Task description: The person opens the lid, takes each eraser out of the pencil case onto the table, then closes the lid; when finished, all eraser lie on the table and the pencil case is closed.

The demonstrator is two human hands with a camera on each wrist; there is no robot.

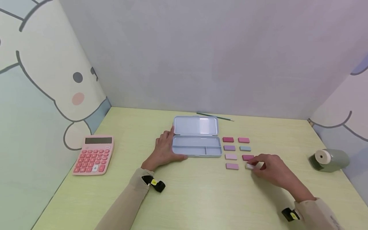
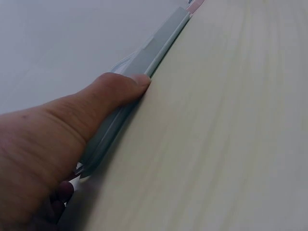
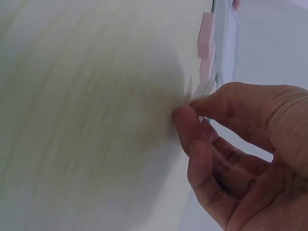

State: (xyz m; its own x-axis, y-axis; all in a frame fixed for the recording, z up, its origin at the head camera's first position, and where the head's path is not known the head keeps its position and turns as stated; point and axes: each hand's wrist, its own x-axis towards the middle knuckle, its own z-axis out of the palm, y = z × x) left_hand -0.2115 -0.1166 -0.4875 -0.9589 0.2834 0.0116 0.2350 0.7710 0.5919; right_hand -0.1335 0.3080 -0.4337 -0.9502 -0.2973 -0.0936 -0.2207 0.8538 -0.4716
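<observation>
A pale blue pencil case (image 1: 188,150) lies with its lid (image 1: 195,126) folded back, its tray divided into compartments. My left hand (image 1: 164,150) grips its left end, thumb along the front side and fingers at the left edge. In the left wrist view the thumb presses on the case's side wall (image 2: 159,50). On the right, my right hand (image 1: 273,169) pinches a small white block (image 1: 249,166) between thumb and fingers, at the near end of two columns of blocks. A light purple block (image 1: 232,166) sits left of it, and a magenta block (image 1: 248,157) just behind.
Several other pink, purple and blue blocks (image 1: 245,148) stand in rows beside the case. A dark green pencil (image 1: 215,117) lies behind it. The pink calculator (image 1: 95,156) is at far left, a grey-green pencil sharpener-like device (image 1: 330,160) at far right. A grey wall (image 1: 201,64) bounds the back.
</observation>
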